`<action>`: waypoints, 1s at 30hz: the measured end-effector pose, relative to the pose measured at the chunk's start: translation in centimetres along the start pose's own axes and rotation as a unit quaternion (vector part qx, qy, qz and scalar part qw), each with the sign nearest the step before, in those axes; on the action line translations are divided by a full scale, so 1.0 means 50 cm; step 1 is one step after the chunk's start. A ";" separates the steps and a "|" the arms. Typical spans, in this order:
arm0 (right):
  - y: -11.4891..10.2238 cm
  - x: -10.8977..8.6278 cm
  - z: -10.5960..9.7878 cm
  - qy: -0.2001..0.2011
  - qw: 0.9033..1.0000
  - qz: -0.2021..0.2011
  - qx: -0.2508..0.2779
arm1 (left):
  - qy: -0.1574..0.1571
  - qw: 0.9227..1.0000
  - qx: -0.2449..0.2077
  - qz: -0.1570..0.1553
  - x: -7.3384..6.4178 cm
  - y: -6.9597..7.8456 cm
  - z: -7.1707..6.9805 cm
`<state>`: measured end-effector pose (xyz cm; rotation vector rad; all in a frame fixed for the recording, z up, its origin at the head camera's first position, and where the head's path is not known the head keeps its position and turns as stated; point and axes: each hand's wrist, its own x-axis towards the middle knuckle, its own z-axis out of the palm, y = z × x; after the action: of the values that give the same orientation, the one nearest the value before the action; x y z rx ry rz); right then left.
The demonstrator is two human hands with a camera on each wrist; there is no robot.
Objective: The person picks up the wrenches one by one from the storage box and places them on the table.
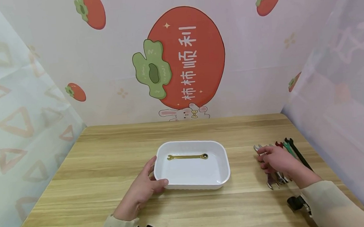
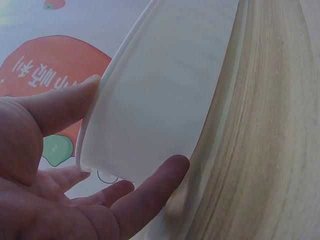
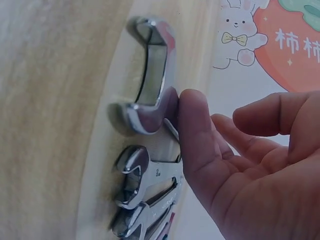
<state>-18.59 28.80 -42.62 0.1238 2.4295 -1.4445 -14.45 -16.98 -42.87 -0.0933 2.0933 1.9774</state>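
A white rectangular tray sits on the table with one gold combination wrench lying in it. My left hand grips the tray's near left corner, with the thumb at the rim and the other fingers spread along the wall. On the right, my right hand is over a group of wrenches, its thumb and fingers apart. One fingertip is beside, perhaps touching, a large silver open-end wrench. Smaller silver wrench ends lie below that one. The hand hides much of the group in the head view.
Black and green wrenches lie at the group's right side, by a red wrench end. The wooden table meets a printed backdrop behind and cloth sides at left and right.
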 end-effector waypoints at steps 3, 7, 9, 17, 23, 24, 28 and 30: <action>-0.003 -0.004 0.001 0.005 1.000 -0.006 -0.024 | 0.000 1.000 0.001 0.001 0.001 0.000 0.001; -0.012 -0.011 0.001 0.006 0.999 -0.009 -0.051 | -0.001 1.000 -0.002 0.002 0.002 0.000 0.001; -0.020 -0.016 0.000 0.006 0.998 -0.010 -0.062 | 0.000 1.000 0.001 0.001 0.002 0.001 0.001; -0.057 -0.033 -0.006 0.020 0.995 -0.033 -0.090 | -0.001 1.000 0.003 0.004 -0.002 -0.001 0.003; -0.103 -0.003 0.005 0.010 0.992 -0.124 0.033 | 0.003 1.000 0.004 0.002 0.000 0.000 0.003; -0.117 0.002 0.013 -0.003 0.986 -0.155 0.057 | 0.004 1.000 0.005 0.002 0.000 0.000 0.002; -0.177 0.023 0.066 -0.104 0.951 -0.262 0.127 | 0.007 1.000 0.011 0.000 0.000 0.002 0.002; -0.203 0.036 0.100 -0.163 0.937 -0.275 0.137 | 0.007 1.000 0.012 0.000 0.000 0.002 0.002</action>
<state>-21.52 19.33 -36.84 -0.7337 2.0593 -1.8461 -14.45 -16.88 -42.76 -0.1032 2.1244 1.9562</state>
